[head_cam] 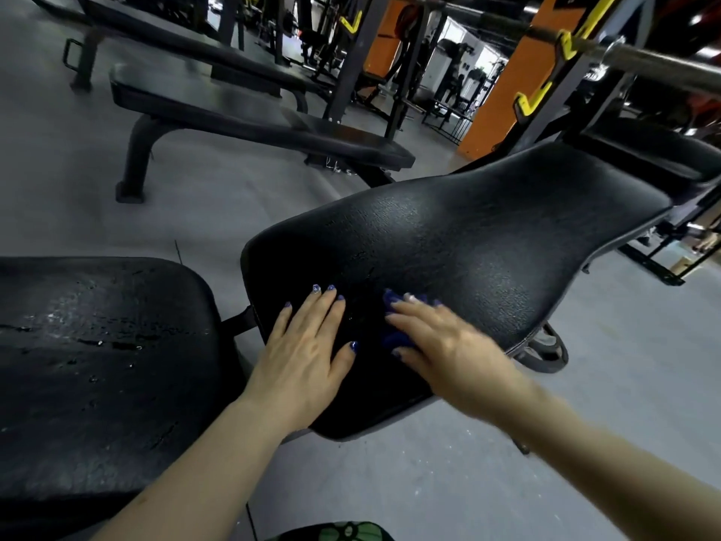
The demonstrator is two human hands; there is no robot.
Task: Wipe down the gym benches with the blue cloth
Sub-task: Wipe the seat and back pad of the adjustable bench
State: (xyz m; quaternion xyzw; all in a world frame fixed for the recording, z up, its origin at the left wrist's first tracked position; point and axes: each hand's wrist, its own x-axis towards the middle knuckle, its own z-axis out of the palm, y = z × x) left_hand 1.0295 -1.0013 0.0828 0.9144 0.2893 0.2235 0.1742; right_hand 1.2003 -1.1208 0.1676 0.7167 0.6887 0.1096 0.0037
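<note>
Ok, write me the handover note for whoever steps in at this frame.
Left hand: flat and open on the near end of the bench pad.
Right hand: pressing the blue cloth onto the same pad; motion blurred.
Seat pad at left shows wet streaks.
Flat benches behind: wiped or not, cannot tell.
Left: finish this pad, then the rest.

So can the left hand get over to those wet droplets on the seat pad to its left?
Probably yes. The left hand lies flat on the back pad, holding nothing, and only a narrow gap separates it from the seat pad. The cloth sits under the right hand, though.
</note>
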